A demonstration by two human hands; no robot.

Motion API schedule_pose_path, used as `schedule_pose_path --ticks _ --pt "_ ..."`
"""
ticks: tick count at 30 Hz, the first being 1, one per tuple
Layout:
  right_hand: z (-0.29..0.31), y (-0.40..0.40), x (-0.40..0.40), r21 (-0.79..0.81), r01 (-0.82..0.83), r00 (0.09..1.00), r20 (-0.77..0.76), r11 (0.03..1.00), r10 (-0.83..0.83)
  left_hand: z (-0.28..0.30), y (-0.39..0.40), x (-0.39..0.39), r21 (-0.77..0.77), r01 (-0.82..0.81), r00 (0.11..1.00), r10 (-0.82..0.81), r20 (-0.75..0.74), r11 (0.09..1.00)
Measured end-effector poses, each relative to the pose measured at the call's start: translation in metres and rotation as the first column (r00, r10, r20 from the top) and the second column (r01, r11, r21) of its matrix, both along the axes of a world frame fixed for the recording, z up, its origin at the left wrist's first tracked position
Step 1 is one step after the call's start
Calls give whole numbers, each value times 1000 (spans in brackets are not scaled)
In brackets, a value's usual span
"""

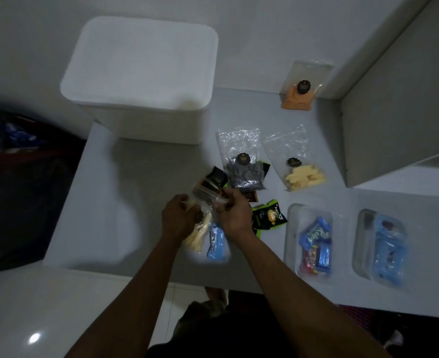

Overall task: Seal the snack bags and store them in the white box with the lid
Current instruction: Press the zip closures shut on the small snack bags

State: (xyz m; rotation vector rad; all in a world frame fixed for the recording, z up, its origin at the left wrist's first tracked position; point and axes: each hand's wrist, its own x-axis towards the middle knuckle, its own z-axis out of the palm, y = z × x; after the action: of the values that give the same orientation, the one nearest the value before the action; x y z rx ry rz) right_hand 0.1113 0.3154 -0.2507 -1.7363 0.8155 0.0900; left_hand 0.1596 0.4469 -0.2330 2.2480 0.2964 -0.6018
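Far left on your table stands the white box, its lid on. Your left hand and right hand each pinch the mouth of a clear snack bag holding pale sticks and a blue wrapper. Behind it lies a bag of dark sweets, then one of pale sticks, with an orange-filled bag against the wall. Rightmost lie two clear bags: mixed wrappers and blue packets.
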Motion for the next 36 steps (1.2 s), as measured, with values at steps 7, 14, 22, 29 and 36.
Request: schedule_pose_path --ticks 7,14,22,29,36 --pt "43 -10 -3 109 34 990 136 993 -48 26 14 -11 -180 -49 997 61 57 982" --pt "118 -33 -13 232 -27 957 288 972 -43 87 3 -8 -444 16 960 110 257 896" --pt "172 -68 -30 28 -47 920 391 999 32 142 -19 -11 -551 223 891 61 449 804" --pt "210 -74 -34 -398 -204 898 287 894 333 162 -34 -24 -628 232 900 81 428 743" --pt "229 -61 -33 -507 -270 853 269 818 448 175 -39 -35 -621 204 892 117 436 757"
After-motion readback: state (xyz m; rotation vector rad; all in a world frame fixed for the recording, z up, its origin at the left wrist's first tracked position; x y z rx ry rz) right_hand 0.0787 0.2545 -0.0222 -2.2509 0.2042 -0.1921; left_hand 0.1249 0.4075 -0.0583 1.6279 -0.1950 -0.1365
